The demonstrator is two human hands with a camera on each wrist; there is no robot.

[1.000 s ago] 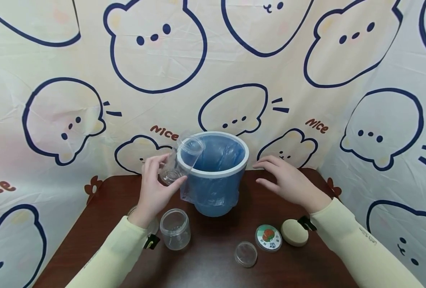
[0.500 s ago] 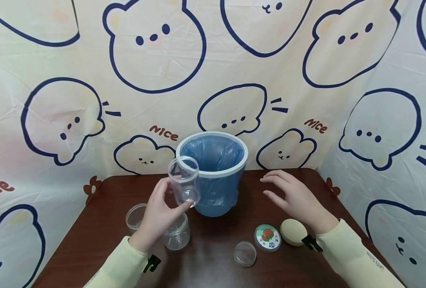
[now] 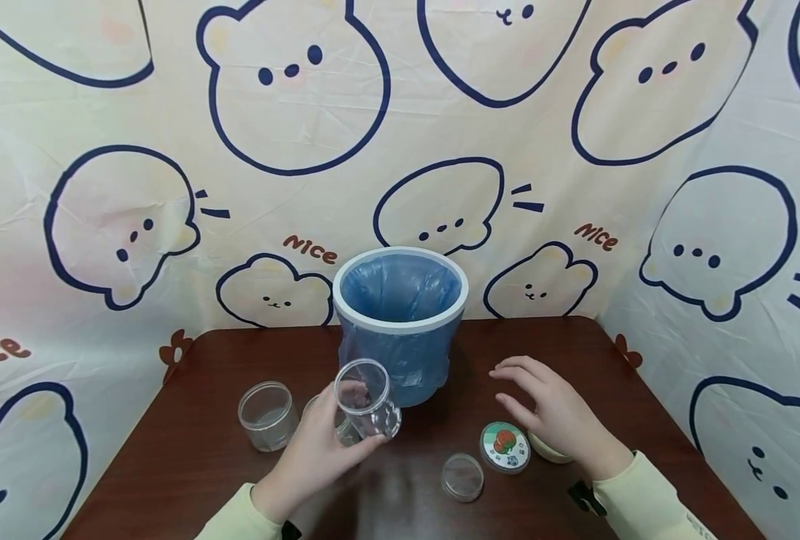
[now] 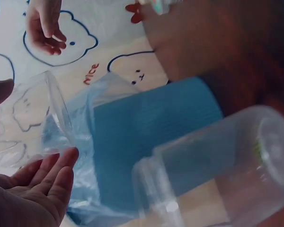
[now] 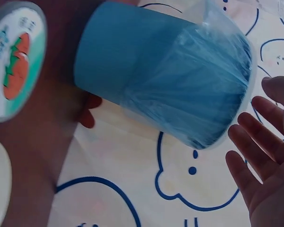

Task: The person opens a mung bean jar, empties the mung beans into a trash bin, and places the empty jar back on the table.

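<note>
My left hand [image 3: 319,450] grips a clear plastic jar [image 3: 366,397] between thumb and fingers, its mouth tilted up in front of the bin. Partly hidden behind that hand is a second clear jar [image 4: 217,165], which stands large in the left wrist view. A third clear jar [image 3: 266,417] stands to the left. My right hand [image 3: 555,412] hovers with relaxed, spread fingers and holds nothing. Below it lie a round lid with an orange fruit picture [image 3: 505,448] and a cream round lid [image 3: 547,450], partly covered by the hand. A small clear lid [image 3: 462,478] lies left of them.
A blue bin [image 3: 400,360] with a white rim and a blue plastic liner stands at the middle back of the brown table [image 3: 190,435]. Behind it hangs a cartoon-printed cloth [image 3: 292,150].
My left hand has turned the jar mouth-up and brought it from the bin's rim toward me. My right hand has come down and nearer, over the cream lid.
</note>
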